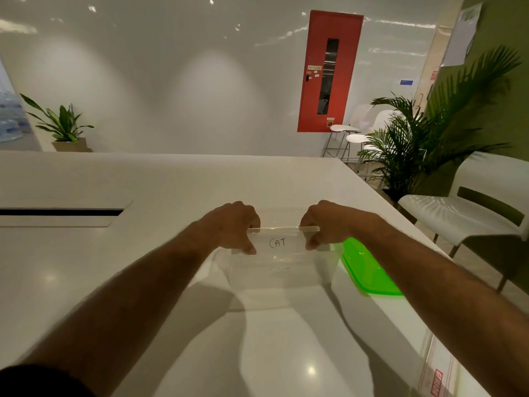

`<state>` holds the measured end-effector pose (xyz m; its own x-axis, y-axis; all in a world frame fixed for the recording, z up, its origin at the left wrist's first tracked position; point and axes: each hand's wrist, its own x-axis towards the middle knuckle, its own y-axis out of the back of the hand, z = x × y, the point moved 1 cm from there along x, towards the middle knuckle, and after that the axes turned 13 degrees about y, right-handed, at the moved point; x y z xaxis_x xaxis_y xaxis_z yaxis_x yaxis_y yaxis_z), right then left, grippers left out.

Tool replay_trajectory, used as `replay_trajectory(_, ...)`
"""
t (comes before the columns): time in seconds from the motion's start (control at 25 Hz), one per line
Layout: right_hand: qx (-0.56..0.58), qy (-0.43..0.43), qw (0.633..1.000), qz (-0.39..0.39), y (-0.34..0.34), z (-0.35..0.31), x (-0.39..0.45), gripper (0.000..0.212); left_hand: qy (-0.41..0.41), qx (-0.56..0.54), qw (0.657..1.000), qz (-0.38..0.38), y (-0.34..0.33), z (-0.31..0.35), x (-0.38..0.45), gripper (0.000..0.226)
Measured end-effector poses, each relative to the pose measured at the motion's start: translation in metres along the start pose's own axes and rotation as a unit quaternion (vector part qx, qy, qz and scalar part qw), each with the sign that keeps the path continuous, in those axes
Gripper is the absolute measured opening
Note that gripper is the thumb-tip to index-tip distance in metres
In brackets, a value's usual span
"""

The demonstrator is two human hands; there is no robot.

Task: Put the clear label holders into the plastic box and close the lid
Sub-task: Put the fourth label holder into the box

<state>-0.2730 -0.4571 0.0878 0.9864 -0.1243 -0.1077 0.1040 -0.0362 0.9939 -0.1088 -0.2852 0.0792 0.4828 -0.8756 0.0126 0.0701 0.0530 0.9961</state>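
A clear label holder [282,242] with "CAT" written on its paper insert is held upright over the open clear plastic box [282,275]. My left hand [232,227] pinches its left end and my right hand [326,224] pinches its right end. The box stands on the white table. Its bright green lid [369,270] lies flat on the table just right of the box. Another clear holder [438,371] with a red label lies near the table's front right edge.
The white table [143,267] has a long cable slot [60,212] at the left. Its right edge runs diagonally past the lid. Beyond that edge stand a white chair [469,207] and a potted palm [423,138].
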Motion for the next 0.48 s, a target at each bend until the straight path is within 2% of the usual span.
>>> replay_trajectory(0.08,-0.011,0.007,0.999,-0.036,-0.005,0.000,0.005,0.030,0.000,0.012,1.000,-0.029,-0.005,0.002,0.004,0.043)
replay_trajectory(0.32,-0.050,0.021,0.995,-0.086,-0.023,0.000,0.021,0.020,-0.027,0.044,0.997,-0.065,-0.018,0.004,0.013,0.022)
replay_trajectory(0.4,-0.049,0.022,0.993,-0.103,-0.028,0.001,0.025,0.018,-0.023,0.054,0.994,-0.089,-0.019,0.006,0.014,0.025)
replay_trajectory(0.48,-0.036,0.014,0.993,-0.108,-0.030,0.001,0.027,0.021,-0.019,0.066,0.990,-0.123,-0.021,0.007,0.016,0.037)
